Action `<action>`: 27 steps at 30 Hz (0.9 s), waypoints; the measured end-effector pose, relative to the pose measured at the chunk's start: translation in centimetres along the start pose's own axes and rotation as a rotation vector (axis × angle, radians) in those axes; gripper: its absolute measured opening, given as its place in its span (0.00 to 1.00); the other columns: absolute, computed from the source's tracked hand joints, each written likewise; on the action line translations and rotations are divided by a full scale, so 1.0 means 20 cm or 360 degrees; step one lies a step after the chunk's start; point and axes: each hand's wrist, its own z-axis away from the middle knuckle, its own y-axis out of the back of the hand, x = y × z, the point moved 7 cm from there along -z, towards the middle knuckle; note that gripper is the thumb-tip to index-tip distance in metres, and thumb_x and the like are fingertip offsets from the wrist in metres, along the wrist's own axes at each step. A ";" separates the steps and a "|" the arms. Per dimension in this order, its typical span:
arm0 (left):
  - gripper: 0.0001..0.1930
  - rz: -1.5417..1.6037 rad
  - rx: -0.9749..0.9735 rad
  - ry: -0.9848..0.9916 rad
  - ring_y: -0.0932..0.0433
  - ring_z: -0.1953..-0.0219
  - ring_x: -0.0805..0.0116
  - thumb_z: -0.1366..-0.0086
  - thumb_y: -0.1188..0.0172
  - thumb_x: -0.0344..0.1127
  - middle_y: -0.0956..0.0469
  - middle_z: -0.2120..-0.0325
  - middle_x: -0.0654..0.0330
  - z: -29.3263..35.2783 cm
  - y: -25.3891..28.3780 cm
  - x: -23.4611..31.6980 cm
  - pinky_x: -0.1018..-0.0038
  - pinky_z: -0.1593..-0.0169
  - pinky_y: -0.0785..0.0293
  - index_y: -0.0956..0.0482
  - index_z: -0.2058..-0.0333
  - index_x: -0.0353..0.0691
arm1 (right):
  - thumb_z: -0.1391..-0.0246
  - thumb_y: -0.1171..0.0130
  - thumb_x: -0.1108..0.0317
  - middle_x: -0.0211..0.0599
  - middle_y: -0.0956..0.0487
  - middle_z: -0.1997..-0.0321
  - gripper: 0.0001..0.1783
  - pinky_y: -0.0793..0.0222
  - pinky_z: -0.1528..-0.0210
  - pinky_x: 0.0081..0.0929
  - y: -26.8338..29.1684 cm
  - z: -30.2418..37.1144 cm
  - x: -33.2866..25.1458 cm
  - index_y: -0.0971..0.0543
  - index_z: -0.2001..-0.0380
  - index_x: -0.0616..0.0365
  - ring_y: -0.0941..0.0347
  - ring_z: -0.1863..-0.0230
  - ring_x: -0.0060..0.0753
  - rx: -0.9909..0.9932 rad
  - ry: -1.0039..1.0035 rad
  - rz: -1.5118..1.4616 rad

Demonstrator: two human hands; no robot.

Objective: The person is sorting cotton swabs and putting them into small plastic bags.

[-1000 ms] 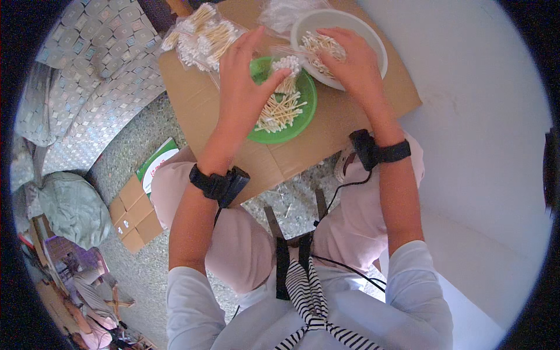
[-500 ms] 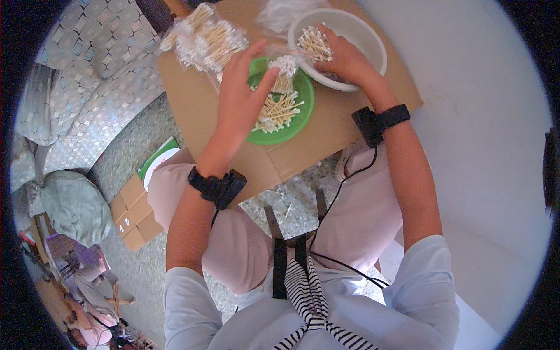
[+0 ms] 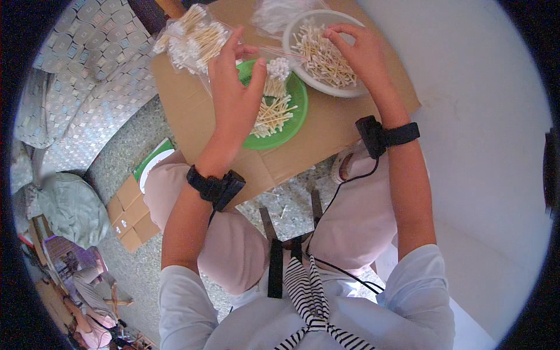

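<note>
The spread left hand (image 3: 236, 87) is hiding part of the green bowl (image 3: 296, 119); whether it's touching the swab bag (image 3: 277, 79) is unclear. Over cotton swabs (image 3: 324, 55) in the white bowl (image 3: 335, 91), the right hand (image 3: 364, 55) is hovering, fingertips close, any pinch indiscernible. Filled bags (image 3: 201, 44) are lying farther left.

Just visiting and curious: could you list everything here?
White bowl: one, white, cardboard's right
Green bowl: one, green, beside it
Loose swabs: many, white tips, both bowls
Swab bag: one, clear, at green bowl
Bagged swabs: many, white tips, upper left
Plastic: some, clear, top
Cardboard: two, brown, under bowls and on floor
Patterned cloth: some, grey, left
Sack: one, greenish, left
Another person: one, pinkish, lower left
Wristbands: two, black, wrists
Trousers: pair, pink, below
Left hand: one, bare, by swab bag
Right hand: one, bare, over white bowl
</note>
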 end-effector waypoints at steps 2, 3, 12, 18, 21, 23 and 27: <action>0.24 -0.0251 0.0016 -0.0163 0.33 0.55 0.59 0.42 0.44 0.32 0.26 0.61 0.57 0.00 0.00 0.03 0.65 0.47 0.41 0.33 0.45 0.41 | 0.52 0.39 0.52 0.44 0.20 0.64 0.16 0.30 0.56 0.40 -0.01 0.01 0.00 0.17 0.67 0.52 0.24 0.61 0.48 -0.0064 -0.0020 -0.0003; 0.24 -0.0247 0.0018 -0.0163 0.33 0.55 0.59 0.42 0.44 0.32 0.26 0.61 0.57 0.00 0.00 0.03 0.65 0.47 0.41 0.33 0.45 0.41 | 0.52 0.40 0.51 0.44 0.19 0.66 0.16 0.30 0.58 0.42 -0.02 0.02 0.01 0.17 0.69 0.51 0.23 0.63 0.48 -0.0126 -0.0041 -0.0005; 0.20 -0.0134 -0.0047 -0.0144 0.34 0.55 0.58 0.42 0.45 0.33 0.26 0.60 0.57 0.00 -0.05 0.04 0.65 0.46 0.41 0.30 0.49 0.40 | 0.52 0.40 0.56 0.39 0.21 0.68 0.12 0.30 0.62 0.37 -0.06 0.07 0.03 0.18 0.65 0.47 0.24 0.65 0.41 -0.0343 -0.0124 0.0583; 0.20 -0.0231 0.0070 -0.0195 0.33 0.55 0.58 0.43 0.44 0.31 0.26 0.61 0.57 -0.01 0.00 0.02 0.64 0.46 0.41 0.29 0.50 0.40 | 0.51 0.40 0.57 0.40 0.21 0.62 0.16 0.31 0.56 0.37 -0.08 0.08 -0.02 0.20 0.60 0.50 0.25 0.60 0.45 -0.0166 0.0078 0.0637; 0.20 -0.0044 0.0016 -0.0248 0.33 0.54 0.55 0.45 0.44 0.30 0.26 0.61 0.55 0.02 -0.05 0.00 0.62 0.46 0.41 0.29 0.52 0.40 | 0.49 0.42 0.61 0.44 0.22 0.57 0.16 0.31 0.53 0.35 -0.10 0.09 0.03 0.21 0.59 0.58 0.25 0.56 0.44 -0.0392 -0.0058 0.0475; 0.19 -0.0003 -0.0008 -0.0238 0.33 0.53 0.55 0.43 0.45 0.31 0.27 0.59 0.55 0.02 -0.07 -0.02 0.62 0.45 0.42 0.29 0.51 0.41 | 0.46 0.44 0.63 0.44 0.21 0.58 0.14 0.31 0.54 0.33 -0.02 0.11 -0.01 0.21 0.60 0.61 0.24 0.60 0.41 -0.0315 -0.0191 0.0434; 0.19 0.0003 0.0088 -0.0216 0.34 0.53 0.54 0.42 0.46 0.33 0.28 0.57 0.54 0.01 -0.12 0.08 0.60 0.43 0.43 0.29 0.51 0.42 | 0.45 0.45 0.67 0.43 0.20 0.61 0.13 0.32 0.52 0.29 0.16 0.08 0.02 0.21 0.61 0.63 0.25 0.58 0.38 -0.0194 0.0351 0.0224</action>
